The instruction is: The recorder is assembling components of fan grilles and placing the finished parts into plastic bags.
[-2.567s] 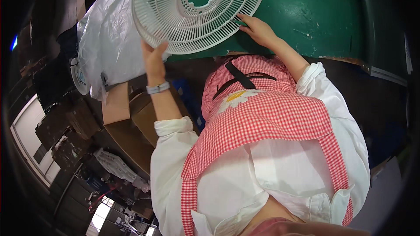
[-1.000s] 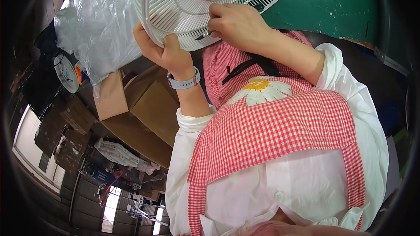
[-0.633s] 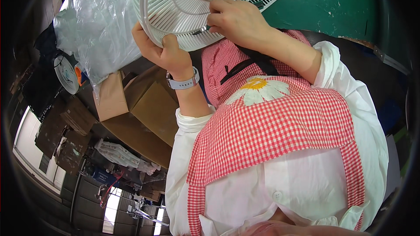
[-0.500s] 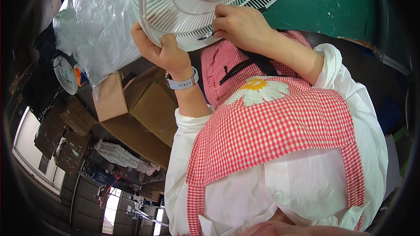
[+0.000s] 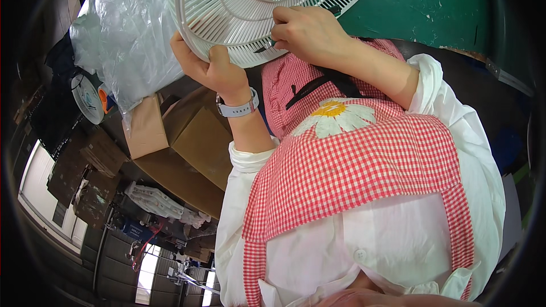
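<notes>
A white plastic fan grille point(image 5: 239, 28) with fine radial ribs and a round centre opening is tilted up in front of me at the top of the view. My left hand point(image 5: 215, 74) is closed on its near left rim, thumb toward me and fingers partly hidden behind. A small knife point(image 5: 265, 47) with a thin blade and a black handle is held in my right hand point(image 5: 310, 35). Its blade points left, close against the grille's near edge; whether it touches cannot be made out. The handle's end pokes out behind my knuckles.
A green table top point(image 5: 421, 11) lies beyond the grille. Clear plastic sheeting point(image 5: 122, 28) hangs on the left, above an open cardboard box point(image 5: 199, 142). Farther left stands a white round fan part point(image 5: 87, 99). My checked apron point(image 5: 352, 170) is close below my hands.
My right hand and the knife have shifted slightly left along the grille's edge. The grille has tipped a little; my left hand keeps its hold.
</notes>
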### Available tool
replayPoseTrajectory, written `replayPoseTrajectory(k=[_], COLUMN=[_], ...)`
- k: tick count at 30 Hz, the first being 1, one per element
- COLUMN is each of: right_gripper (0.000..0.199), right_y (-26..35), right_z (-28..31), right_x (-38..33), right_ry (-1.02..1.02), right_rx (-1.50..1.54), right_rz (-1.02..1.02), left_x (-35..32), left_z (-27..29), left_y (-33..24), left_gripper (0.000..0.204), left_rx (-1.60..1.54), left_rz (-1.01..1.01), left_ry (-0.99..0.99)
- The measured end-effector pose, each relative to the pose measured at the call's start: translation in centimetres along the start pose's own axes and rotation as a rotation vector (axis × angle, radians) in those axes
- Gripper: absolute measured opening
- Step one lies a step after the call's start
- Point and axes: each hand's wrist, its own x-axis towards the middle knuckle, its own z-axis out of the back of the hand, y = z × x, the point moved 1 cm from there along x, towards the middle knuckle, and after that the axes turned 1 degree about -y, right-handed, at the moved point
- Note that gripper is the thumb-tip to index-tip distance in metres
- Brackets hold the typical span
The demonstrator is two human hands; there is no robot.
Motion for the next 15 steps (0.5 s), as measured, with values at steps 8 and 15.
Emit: replayPoseTrajectory(k=[8,15], right_gripper=[0.010,0.010], right_y=[0.37,0.17], right_z=[0.25,-0.24], right_x=[-0.14,0.67], right_ry=[0.043,0.019], right_rx=[-0.013,-0.039], right_rz=[0.006,0.017], left_x=[0.19,0.10], left_z=[-0.51,-0.50], left_y=[-0.92,-0.95], left_gripper=[0.046,0.046], left_rx=[-0.099,-0.123], left_rz=[0.125,0.120], left_ry=[-0.064,-0.060])
